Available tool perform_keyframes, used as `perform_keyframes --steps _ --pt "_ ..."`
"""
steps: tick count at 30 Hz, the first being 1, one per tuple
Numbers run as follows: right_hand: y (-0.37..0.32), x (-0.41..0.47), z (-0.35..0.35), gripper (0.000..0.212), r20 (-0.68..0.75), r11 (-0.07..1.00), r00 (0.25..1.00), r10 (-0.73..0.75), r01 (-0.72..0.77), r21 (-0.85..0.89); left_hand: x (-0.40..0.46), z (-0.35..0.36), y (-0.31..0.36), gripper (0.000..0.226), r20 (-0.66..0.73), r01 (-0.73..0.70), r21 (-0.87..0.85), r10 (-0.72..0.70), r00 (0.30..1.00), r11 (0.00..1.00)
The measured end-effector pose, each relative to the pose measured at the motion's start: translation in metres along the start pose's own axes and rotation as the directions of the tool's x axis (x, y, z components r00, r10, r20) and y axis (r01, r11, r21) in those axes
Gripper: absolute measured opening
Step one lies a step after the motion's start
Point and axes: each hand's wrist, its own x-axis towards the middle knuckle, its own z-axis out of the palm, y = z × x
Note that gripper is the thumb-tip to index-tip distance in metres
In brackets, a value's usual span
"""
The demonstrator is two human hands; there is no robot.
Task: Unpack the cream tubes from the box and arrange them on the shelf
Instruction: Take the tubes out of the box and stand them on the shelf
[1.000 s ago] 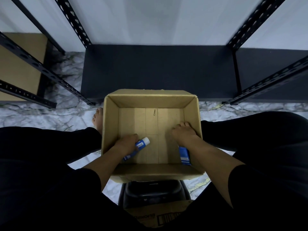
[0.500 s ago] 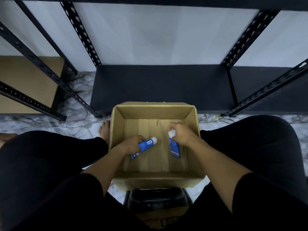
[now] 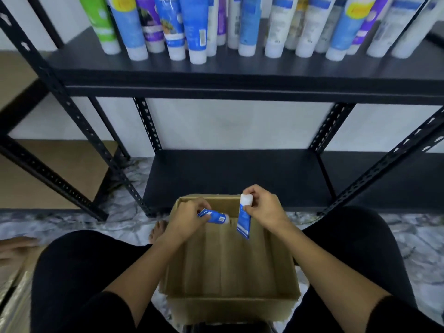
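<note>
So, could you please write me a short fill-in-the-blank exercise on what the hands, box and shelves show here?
1. Each hand holds one ____ tube: left hand, right hand.
2. The right hand's tube hangs with its white cap pointing ____.
3. The cardboard box holds ____ tubes.
4. The standing tubes rest on the ____ shelf.

Missing words: blue; up; no; upper

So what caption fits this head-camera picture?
Each hand (left hand, right hand) lifts a blue cream tube from the cardboard box, below a shelf of standing tubes.
</note>
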Motion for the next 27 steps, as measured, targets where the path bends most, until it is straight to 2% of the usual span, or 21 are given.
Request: perform_keyframes --steps 4,9,13,18,27 --pt "-0.033 0.002 -0.028 0.034 -0.032 0.996 0.996 -0.083 0.084 0.033 0.006 -0.032 0.026 0.014 -0.020 -0.080 -0.075 0.079 0.997 0.994" --pt "-0.074 0.000 -0.061 0.033 -0.058 0.979 0.977 -0.203 0.205 0.023 0.012 -0.068 0.060 0.012 -0.050 -0.158 -0.077 0.155 0.987 0.984" --pt "-0.113 -0.001 -0.088 0.034 -0.081 0.948 0.944 -0.319 0.317 -0.040 0.014 -0.101 0.089 0.013 -0.114 -0.244 -0.016 0.241 0.964 0.970" --pt "-0.168 -0.002 -0.127 0.032 -0.174 0.903 0.886 -0.429 0.427 -0.053 0.010 -0.151 0.134 0.010 -0.154 -0.315 0.044 0.318 0.935 0.948" --pt "-0.253 0.002 -0.188 0.031 -0.306 0.844 0.791 -0.531 0.525 -0.107 -0.006 -0.238 0.218 0.029 -0.327 -0.442 0.108 0.451 0.830 0.891"
